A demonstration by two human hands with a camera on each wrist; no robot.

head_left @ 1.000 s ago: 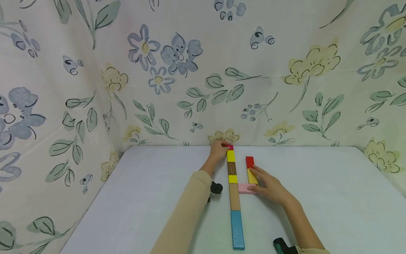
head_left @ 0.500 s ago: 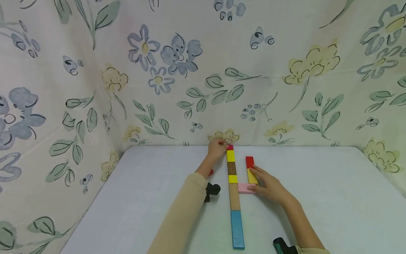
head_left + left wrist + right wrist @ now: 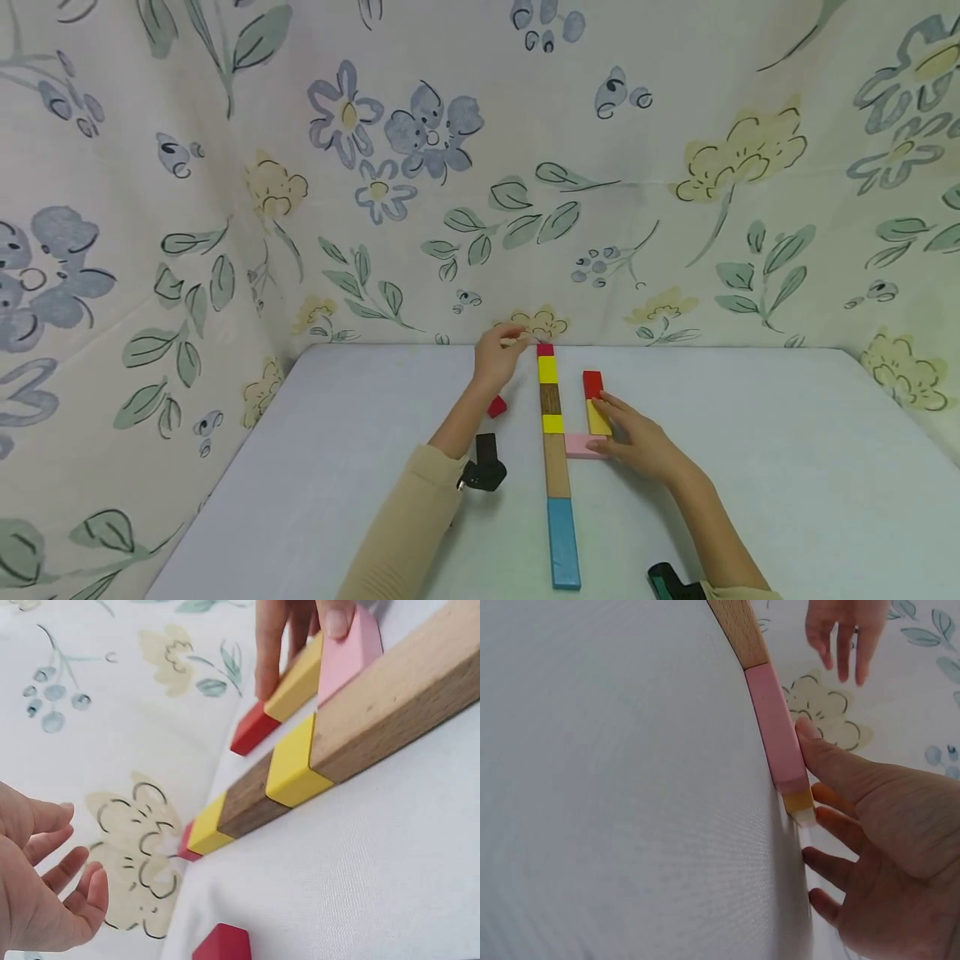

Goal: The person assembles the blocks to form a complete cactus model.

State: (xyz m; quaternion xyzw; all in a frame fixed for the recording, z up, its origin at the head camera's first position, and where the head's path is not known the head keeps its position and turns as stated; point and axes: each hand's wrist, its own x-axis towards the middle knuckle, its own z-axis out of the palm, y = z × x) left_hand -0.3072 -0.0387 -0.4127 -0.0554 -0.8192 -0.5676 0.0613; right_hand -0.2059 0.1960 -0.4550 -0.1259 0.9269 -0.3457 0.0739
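A straight row of wooden blocks runs away from me: a blue block (image 3: 563, 543), a tan block (image 3: 557, 467), a yellow block (image 3: 552, 424), a brown block (image 3: 551, 399), another yellow block (image 3: 547, 369) and a red end block (image 3: 545, 350). My left hand (image 3: 497, 358) hovers beside the red end, fingers loosely bent and holding nothing. Right of the row, a pink block (image 3: 585, 446) abuts the tan one, with an orange-yellow block (image 3: 598, 417) and a red block (image 3: 592, 384) beyond it. My right hand (image 3: 641, 442) rests its thumb on the pink block and its fingers along the yellow and red pair.
A loose red block (image 3: 497, 407) lies left of the row, near my left wrist. Black wrist-camera mounts (image 3: 483, 473) sit by both forearms. The white table (image 3: 750, 467) ends at a floral cloth (image 3: 480, 167) hanging behind it.
My left hand has drawn away to the left from the red end block. More of the loose red block shows now. My right hand stays put.
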